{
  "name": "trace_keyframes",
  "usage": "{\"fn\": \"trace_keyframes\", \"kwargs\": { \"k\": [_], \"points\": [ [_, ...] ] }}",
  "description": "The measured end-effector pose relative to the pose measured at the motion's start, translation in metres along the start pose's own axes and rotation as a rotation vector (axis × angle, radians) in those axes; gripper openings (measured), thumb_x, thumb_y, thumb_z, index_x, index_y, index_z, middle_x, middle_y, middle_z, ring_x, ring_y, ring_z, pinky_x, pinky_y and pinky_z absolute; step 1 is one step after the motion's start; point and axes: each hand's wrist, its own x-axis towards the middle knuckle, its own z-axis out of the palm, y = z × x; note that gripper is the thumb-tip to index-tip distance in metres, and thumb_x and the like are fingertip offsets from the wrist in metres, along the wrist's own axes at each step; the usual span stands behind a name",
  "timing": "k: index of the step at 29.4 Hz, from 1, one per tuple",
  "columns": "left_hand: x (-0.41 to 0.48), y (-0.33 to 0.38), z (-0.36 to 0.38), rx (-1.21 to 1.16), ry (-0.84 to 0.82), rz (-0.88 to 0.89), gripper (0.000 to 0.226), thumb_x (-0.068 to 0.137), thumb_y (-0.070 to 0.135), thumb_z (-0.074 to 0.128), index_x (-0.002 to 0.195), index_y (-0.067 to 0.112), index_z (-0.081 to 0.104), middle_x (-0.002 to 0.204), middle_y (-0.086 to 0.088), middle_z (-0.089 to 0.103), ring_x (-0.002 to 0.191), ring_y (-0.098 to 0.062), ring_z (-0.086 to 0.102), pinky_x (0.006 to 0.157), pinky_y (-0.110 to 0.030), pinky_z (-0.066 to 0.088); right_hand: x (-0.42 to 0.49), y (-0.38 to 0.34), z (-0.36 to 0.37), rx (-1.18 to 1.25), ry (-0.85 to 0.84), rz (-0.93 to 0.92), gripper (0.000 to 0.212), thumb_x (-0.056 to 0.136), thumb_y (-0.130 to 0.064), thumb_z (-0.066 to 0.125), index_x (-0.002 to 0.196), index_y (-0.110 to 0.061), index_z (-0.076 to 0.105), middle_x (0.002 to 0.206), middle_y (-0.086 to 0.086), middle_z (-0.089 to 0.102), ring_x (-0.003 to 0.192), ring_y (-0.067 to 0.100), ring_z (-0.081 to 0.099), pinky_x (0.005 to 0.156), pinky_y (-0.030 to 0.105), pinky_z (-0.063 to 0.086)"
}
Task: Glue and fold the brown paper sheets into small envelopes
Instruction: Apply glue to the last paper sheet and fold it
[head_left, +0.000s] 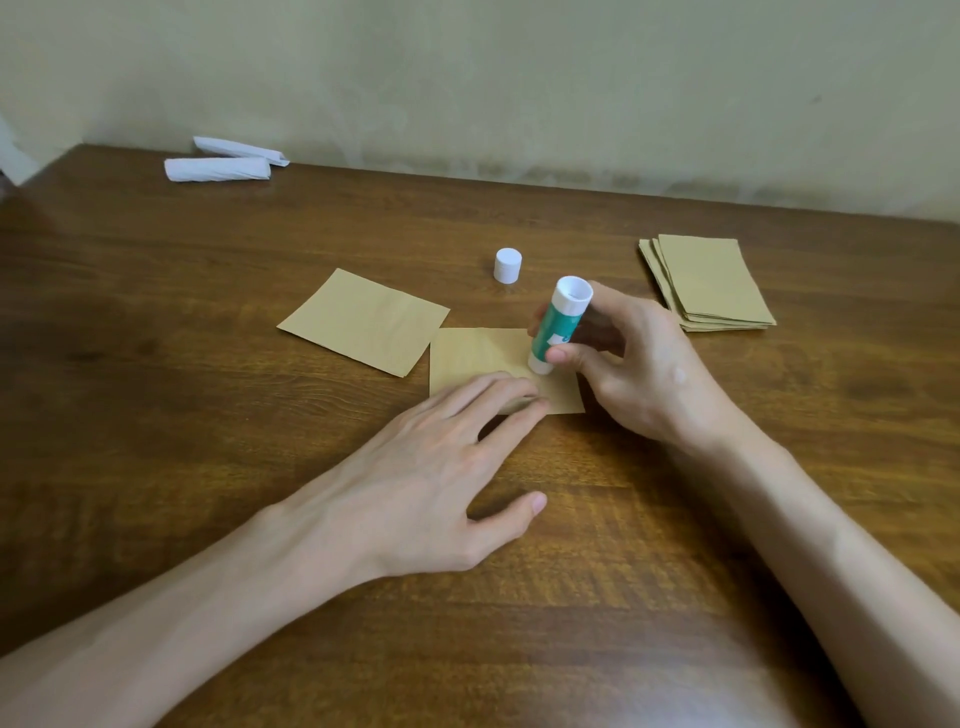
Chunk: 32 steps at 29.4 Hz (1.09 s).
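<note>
A brown paper sheet (475, 353) lies on the wooden table (208, 322) in the middle. My left hand (441, 467) presses its near edge with straight fingertips. My right hand (639, 364) grips a green and white glue stick (558, 325), held tilted with its lower end touching the sheet. Its white cap (507, 265) stands just behind. A second brown piece (366, 319) lies flat to the left. At the right rests a stack of brown sheets (706, 283).
Two rolled white paper bundles (218, 169) lie at the far left, close to the wall. The table's far edge meets a pale wall (519, 78). Bare wood spreads in front of my forearms.
</note>
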Motion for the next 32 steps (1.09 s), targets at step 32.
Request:
{"fn": "trace_keyframes", "kwargs": {
  "k": [32],
  "points": [
    [0.001,0.001,-0.001,0.020,-0.015,-0.003,0.075,0.104,0.065,0.032,0.165,0.022,0.022,0.167,0.009,0.017,0.156,-0.006,0.008,0.119,-0.017,0.000,0.015,0.000,0.021,0.138,0.353,0.037,0.025,0.098,-0.027,0.076,0.112,-0.009,0.065,0.107,-0.004,0.076,0.099,0.005,0.076,0.088,0.033,0.061]
  ]
}}
